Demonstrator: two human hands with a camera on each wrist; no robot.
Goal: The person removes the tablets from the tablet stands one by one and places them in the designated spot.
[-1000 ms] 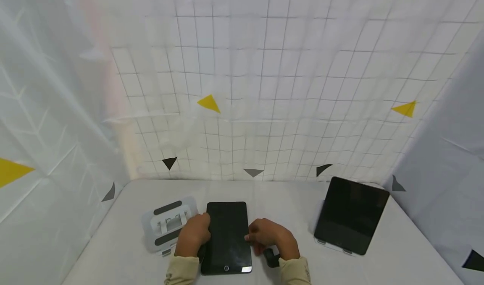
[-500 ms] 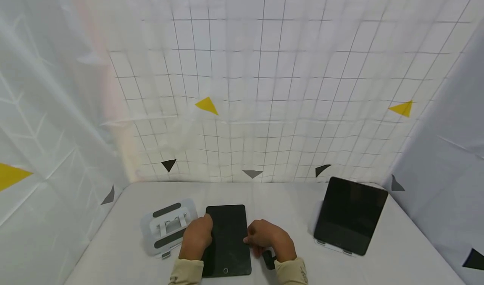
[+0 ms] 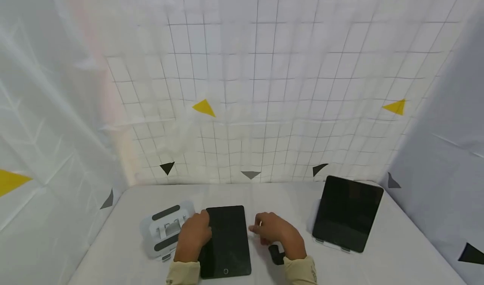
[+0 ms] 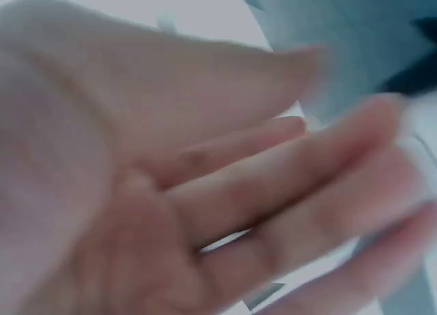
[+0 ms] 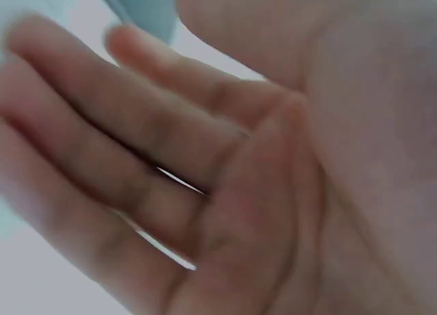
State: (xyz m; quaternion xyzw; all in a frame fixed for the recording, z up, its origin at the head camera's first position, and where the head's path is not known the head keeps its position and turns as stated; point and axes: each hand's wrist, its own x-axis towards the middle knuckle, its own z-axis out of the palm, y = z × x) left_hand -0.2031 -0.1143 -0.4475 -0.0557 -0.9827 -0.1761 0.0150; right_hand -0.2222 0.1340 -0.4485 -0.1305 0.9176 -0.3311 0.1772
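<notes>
A black tablet (image 3: 229, 241) lies flat on the white table in the head view, its round button toward the near edge. My left hand (image 3: 194, 236) is at the tablet's left edge; whether it touches is hidden. In the left wrist view, that left hand (image 4: 225, 185) has its fingers loosely extended and grips nothing. Just right of the tablet is my right hand (image 3: 279, 231), apart from its edge. The right wrist view shows the right hand (image 5: 191, 151) with relaxed, slightly bent fingers and nothing in them.
A grey-white folding stand (image 3: 163, 231) with dark pads lies left of my left hand. At the right, a second black tablet (image 3: 348, 214) leans on a similar stand. A gridded white sheet (image 3: 257, 79) hangs behind the table (image 3: 272, 197).
My right hand has drawn away to the right from the tablet's edge. The left hand stays by the left edge. The head view has shifted slightly.
</notes>
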